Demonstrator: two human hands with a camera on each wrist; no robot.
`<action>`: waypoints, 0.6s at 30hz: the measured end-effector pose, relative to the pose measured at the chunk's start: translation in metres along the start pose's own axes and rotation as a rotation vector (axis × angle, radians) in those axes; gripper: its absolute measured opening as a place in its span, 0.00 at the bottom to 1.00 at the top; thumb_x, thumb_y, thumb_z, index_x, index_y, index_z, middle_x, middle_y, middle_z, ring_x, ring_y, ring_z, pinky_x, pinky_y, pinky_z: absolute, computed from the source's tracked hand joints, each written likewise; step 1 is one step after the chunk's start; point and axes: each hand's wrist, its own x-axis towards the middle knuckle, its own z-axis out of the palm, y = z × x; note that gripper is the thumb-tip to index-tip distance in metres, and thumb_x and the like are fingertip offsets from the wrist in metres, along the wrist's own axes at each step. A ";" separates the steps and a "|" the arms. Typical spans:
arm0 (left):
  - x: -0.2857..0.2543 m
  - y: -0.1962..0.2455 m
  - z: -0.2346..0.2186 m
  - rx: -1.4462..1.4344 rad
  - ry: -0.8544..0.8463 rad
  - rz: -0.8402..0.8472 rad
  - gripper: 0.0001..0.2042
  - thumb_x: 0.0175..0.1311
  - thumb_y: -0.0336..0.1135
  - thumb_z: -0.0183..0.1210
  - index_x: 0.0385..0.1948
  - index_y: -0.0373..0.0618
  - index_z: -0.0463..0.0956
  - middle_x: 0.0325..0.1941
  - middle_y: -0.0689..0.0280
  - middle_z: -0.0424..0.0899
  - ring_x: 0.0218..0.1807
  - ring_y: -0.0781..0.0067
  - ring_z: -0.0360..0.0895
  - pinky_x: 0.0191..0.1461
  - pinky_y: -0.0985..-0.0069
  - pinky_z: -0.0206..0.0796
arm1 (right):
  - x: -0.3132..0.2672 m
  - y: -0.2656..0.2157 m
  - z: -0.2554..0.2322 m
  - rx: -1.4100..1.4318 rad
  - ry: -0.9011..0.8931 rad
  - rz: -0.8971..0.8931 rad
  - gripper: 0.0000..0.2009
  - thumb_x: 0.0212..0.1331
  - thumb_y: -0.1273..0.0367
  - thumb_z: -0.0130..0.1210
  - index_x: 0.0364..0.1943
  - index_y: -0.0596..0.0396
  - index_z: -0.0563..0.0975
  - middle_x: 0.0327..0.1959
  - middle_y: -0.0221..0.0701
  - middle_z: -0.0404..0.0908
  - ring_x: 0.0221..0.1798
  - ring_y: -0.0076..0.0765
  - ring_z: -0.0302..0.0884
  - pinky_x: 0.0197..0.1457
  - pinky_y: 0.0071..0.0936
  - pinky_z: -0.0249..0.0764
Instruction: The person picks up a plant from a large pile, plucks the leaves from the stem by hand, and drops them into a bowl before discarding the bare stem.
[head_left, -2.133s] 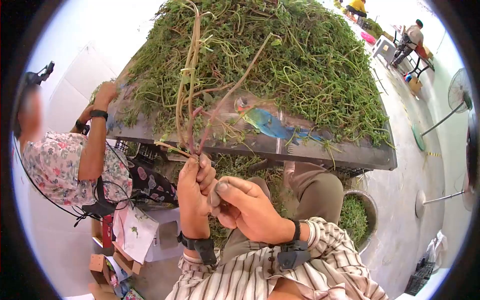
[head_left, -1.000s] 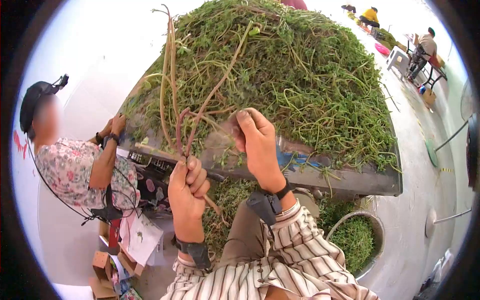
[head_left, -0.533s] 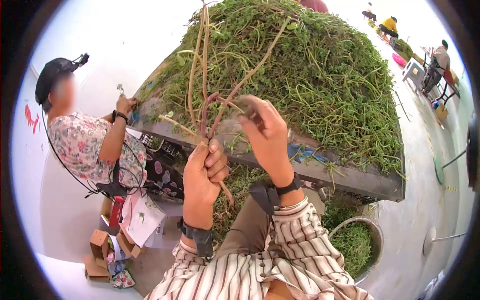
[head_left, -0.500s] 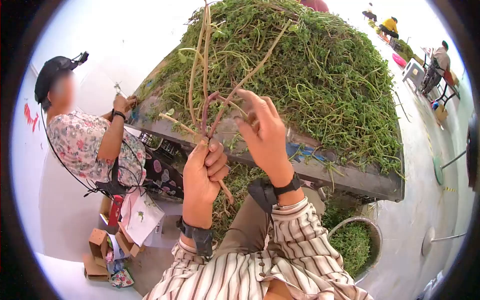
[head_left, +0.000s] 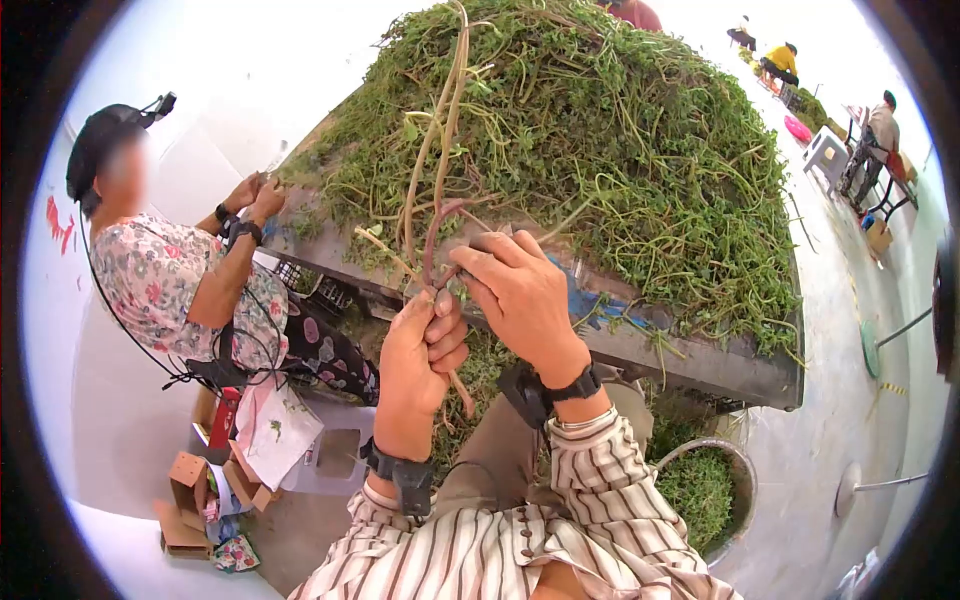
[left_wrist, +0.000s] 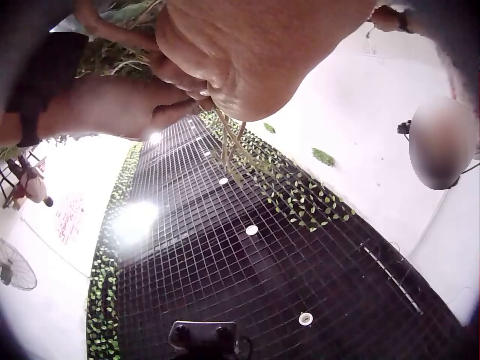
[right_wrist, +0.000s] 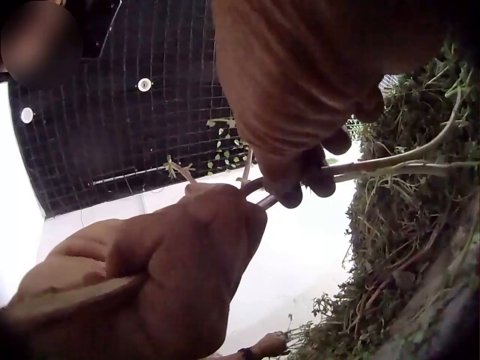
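Observation:
My left hand (head_left: 425, 355) grips the base of a branching plant, its fingers curled round it. Long brown stems (head_left: 450, 120) rise from the grip, and a cut end pokes out below the fist. Close above, my right hand (head_left: 525, 300) bends over a reddish stem near the fork. The right wrist view shows the right hand (right_wrist: 300, 97) pinching a stem (right_wrist: 390, 161) between thumb and fingers, beside the left hand (right_wrist: 187, 255). In the left wrist view the left hand (left_wrist: 247, 52) covers most of the grip.
A big heap of green plants (head_left: 620, 150) covers the dark table (head_left: 720, 375). A tub (head_left: 745, 480) of greens stands below right. Another person (head_left: 180, 290) works at the left, above cardboard boxes (head_left: 185, 500). Standing fans are at the far right.
My right hand has come down and left to the fork of the stems and now pinches there. The left hand and the plant have shifted slightly right. The long slanting stem no longer stands up at the right.

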 end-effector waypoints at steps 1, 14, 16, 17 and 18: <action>0.001 0.000 0.000 0.001 0.000 -0.002 0.10 0.67 0.37 0.38 0.27 0.45 0.64 0.17 0.78 0.55 0.15 0.89 0.46 0.14 0.89 0.38 | -0.001 0.001 0.002 -0.001 0.000 0.003 0.10 0.45 0.73 0.54 0.35 0.53 0.76 0.33 0.29 0.74 0.34 0.38 0.69 0.35 0.29 0.69; 0.015 0.004 -0.012 -0.456 -0.285 -0.177 0.08 0.65 0.34 0.42 0.27 0.43 0.62 0.17 0.75 0.54 0.15 0.86 0.48 0.15 0.88 0.41 | -0.004 0.006 0.027 0.169 -0.049 0.020 0.11 0.44 0.75 0.53 0.35 0.56 0.75 0.29 0.32 0.75 0.34 0.41 0.72 0.34 0.31 0.69; 0.016 0.004 -0.014 -0.515 -0.321 -0.198 0.06 0.64 0.32 0.44 0.28 0.42 0.61 0.17 0.73 0.54 0.15 0.85 0.48 0.16 0.87 0.42 | -0.005 0.005 0.030 0.187 -0.048 0.031 0.11 0.44 0.75 0.52 0.36 0.56 0.75 0.29 0.32 0.75 0.35 0.42 0.72 0.35 0.32 0.69; 0.016 0.005 -0.015 -0.508 -0.327 -0.193 0.06 0.64 0.32 0.44 0.28 0.42 0.61 0.17 0.74 0.54 0.15 0.86 0.48 0.16 0.87 0.42 | -0.006 0.004 0.032 0.214 -0.024 0.051 0.11 0.45 0.76 0.52 0.37 0.55 0.75 0.30 0.33 0.75 0.35 0.42 0.73 0.35 0.32 0.70; 0.017 0.005 -0.015 -0.501 -0.333 -0.188 0.06 0.64 0.32 0.44 0.28 0.42 0.61 0.17 0.74 0.54 0.15 0.86 0.48 0.16 0.87 0.42 | -0.006 0.003 0.033 0.242 0.002 0.072 0.12 0.45 0.76 0.52 0.37 0.55 0.75 0.31 0.33 0.75 0.35 0.42 0.73 0.35 0.32 0.70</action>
